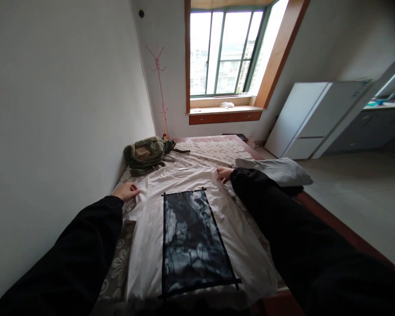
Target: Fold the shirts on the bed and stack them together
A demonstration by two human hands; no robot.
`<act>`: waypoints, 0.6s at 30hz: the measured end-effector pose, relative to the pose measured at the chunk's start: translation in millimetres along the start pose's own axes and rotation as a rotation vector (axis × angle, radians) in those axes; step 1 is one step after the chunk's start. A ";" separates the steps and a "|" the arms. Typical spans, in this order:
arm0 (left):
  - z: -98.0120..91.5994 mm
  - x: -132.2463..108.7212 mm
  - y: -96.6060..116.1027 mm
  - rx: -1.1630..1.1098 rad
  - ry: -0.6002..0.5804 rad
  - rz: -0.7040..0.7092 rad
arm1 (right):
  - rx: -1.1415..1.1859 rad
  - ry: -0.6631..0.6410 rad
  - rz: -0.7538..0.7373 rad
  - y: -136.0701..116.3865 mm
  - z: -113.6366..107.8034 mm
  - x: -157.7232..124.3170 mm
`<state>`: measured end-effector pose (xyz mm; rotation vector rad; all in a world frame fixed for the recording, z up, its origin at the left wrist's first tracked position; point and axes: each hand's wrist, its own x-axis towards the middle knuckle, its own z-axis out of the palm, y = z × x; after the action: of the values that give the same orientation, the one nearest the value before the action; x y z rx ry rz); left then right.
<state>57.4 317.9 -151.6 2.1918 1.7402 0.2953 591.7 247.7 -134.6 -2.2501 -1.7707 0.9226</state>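
Observation:
A white T-shirt (145,245) with a dark rectangular print (192,241) lies spread on the patterned bed cover (116,267), its collar toward the window. My left hand (127,191) is at the shirt's left sleeve, with its fingers closed on the fabric edge. At the right shoulder, my right hand (224,174) pinches the white cloth between thumb and fingers. Black sleeves cover both of my arms.
A green backpack (146,154) rests at the bed's far left, by the wall. Folded grey cloth (278,171) lies on the right edge. Beyond stand a pink coat rack (159,83) and a white fridge (309,118).

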 end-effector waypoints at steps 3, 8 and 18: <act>5.6 -3.0 9.1 0.018 0.003 0.046 | -0.081 -0.063 0.010 0.7 -1.9 -6.8; 11.8 -7.1 15.4 0.028 0.080 0.021 | -0.191 0.081 -0.038 -0.1 -14.3 -11.2; 12.0 -3.3 11.2 -0.134 0.239 -0.152 | -0.173 0.335 -0.150 -3.4 -38.3 -18.1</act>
<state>71.1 310.9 -158.3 1.9842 1.9377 0.6391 607.1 242.1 -95.4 -2.1716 -1.8866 0.3503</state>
